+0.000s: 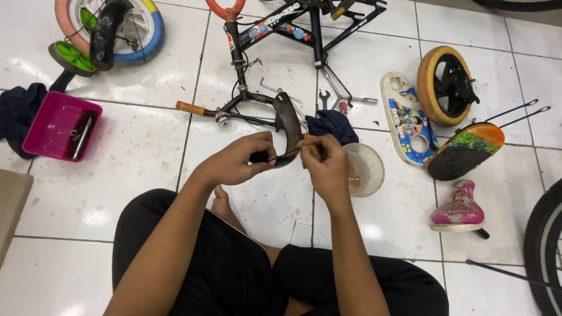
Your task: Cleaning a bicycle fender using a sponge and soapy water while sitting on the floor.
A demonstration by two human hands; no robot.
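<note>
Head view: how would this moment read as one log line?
left hand: grips dark curved fender | right hand: holds small brush at fender | clear bowl beside right hand

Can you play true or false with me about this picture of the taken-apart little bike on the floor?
1. The left hand holds a curved dark mudguard. True.
2. The right hand is empty. False: it grips a small brush against the mudguard.
3. The pink tray has tools inside. True.
4. The pink saddle is fixed on the bike frame. False: it lies loose on the floor tiles.
5. A clear bowl sits beside the right hand. True.
</note>
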